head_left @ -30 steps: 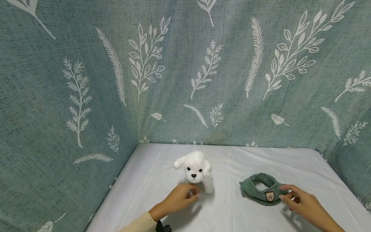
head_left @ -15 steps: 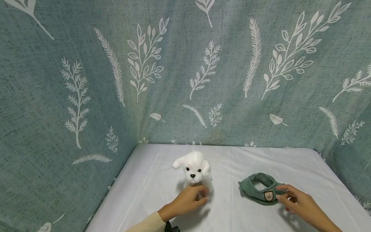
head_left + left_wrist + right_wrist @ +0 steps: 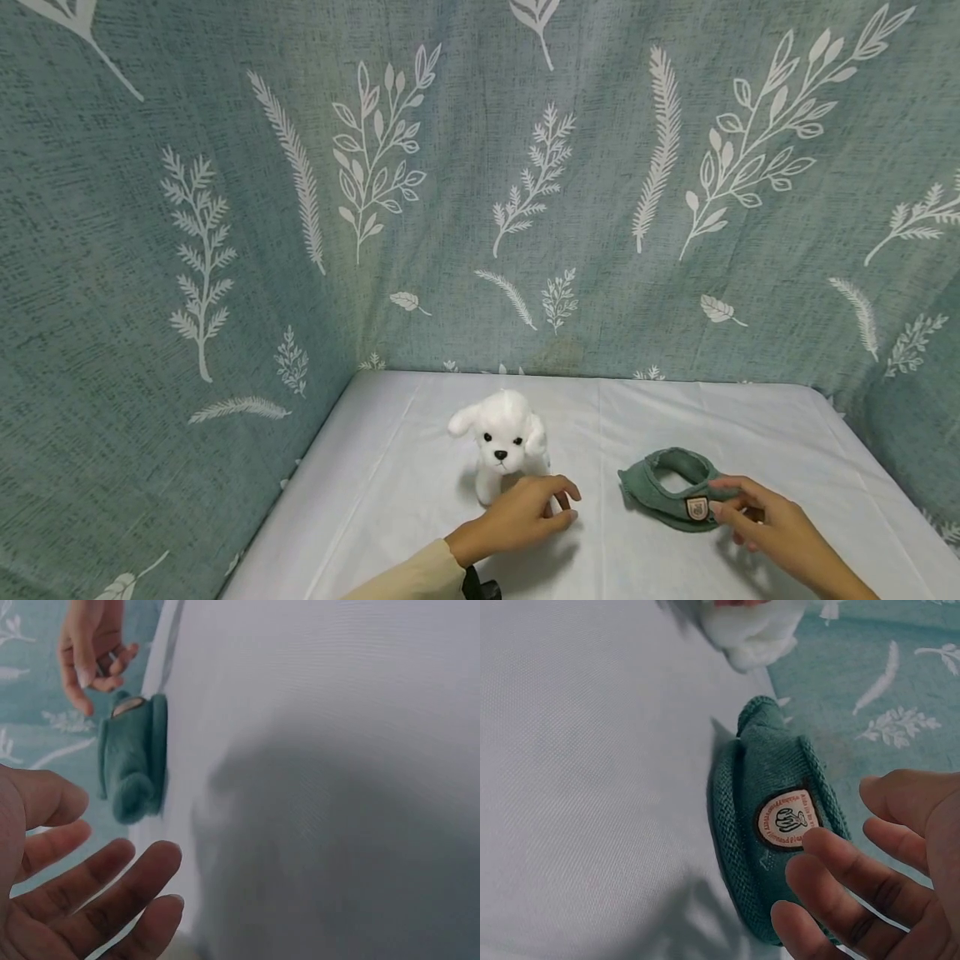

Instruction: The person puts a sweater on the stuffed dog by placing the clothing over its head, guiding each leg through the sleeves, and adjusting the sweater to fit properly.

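On a white cloth-covered table [image 3: 390,492], a person is reaching for two things at once. Left hand [image 3: 525,518], fingers loosely spread and gripping nothing, is hovering just before the fluffy white toy dog [image 3: 504,440]. Right hand [image 3: 765,521], fingers relaxed, is reaching the knitted green garment [image 3: 671,490] with its oval patch, possibly touching. Judged stage: approach, nothing grasped. Next: closing fingers on soft, yielding plush and ribbed knit.

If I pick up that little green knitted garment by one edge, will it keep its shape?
Probably not. The green knitted garment looks soft and ribbed, so it would likely sag and fold. It seems light, and its rough knit should not slip from the right hand.
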Motion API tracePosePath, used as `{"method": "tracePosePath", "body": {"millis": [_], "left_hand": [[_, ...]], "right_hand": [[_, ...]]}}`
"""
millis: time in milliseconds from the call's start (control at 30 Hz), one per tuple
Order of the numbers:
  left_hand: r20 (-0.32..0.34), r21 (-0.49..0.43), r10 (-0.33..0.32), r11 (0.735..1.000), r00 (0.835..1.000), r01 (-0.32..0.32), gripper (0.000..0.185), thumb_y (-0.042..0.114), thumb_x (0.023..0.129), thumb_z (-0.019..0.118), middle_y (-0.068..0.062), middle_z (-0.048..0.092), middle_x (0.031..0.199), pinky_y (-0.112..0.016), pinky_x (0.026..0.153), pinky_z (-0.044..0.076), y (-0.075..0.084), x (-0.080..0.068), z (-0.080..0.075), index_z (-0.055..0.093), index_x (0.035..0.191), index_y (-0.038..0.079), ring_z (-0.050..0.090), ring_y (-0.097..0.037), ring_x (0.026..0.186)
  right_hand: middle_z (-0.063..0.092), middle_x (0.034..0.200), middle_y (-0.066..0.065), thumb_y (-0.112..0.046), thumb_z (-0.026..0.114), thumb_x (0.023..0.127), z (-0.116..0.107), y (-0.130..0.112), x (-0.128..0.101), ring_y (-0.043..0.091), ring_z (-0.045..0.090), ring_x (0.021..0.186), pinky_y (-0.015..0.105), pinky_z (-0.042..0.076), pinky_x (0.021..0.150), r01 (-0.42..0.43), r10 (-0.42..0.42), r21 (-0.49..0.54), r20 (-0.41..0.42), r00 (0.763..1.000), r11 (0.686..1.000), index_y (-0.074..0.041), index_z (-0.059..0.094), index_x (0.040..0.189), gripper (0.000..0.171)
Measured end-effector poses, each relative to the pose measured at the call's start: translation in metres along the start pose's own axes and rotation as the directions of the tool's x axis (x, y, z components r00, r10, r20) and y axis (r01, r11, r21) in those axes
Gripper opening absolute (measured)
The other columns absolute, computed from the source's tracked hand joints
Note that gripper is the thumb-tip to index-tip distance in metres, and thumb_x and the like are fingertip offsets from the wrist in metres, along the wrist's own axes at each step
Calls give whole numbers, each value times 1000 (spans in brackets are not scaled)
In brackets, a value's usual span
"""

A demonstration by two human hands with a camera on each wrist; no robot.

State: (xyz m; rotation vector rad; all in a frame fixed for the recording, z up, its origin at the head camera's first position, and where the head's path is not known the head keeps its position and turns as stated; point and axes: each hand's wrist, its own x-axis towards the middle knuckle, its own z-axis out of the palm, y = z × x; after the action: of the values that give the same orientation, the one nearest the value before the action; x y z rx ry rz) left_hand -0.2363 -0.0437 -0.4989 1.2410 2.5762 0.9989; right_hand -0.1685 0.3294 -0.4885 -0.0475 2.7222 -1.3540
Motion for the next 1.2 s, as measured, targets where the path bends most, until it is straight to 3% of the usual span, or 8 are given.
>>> {"method": "tracePosePath", "body": {"millis": [633,1000,1200], "left_hand": [[-24,42,64,997,998,-63,21,24,104,63,11,71,99,-10,63,45,18,46,22,69,122,15,55,11,69],[-14,84,82,993,997,-81,22,29,105,62,12,70,98,-9,64,44,30,71,30,68,124,18,55,11,69],[-12,106,104,989,994,-102,23,28,105,62,11,70,97,-9,64,44,29,82,36,68,126,19,55,11,70]], "right_hand": [[70,94,7,-35,68,101,1,-6,5,19,64,69,34,55,58,52,-52,-19,-31,998,998,-7,57,140,50],[69,95,9,-31,67,102,-7,1,9,21,64,68,36,55,58,73,-73,4,16,997,997,-3,51,144,53],[69,93,11,-34,66,102,-13,5,15,23,63,70,35,54,60,40,-42,31,68,997,999,-4,44,150,61]]}}
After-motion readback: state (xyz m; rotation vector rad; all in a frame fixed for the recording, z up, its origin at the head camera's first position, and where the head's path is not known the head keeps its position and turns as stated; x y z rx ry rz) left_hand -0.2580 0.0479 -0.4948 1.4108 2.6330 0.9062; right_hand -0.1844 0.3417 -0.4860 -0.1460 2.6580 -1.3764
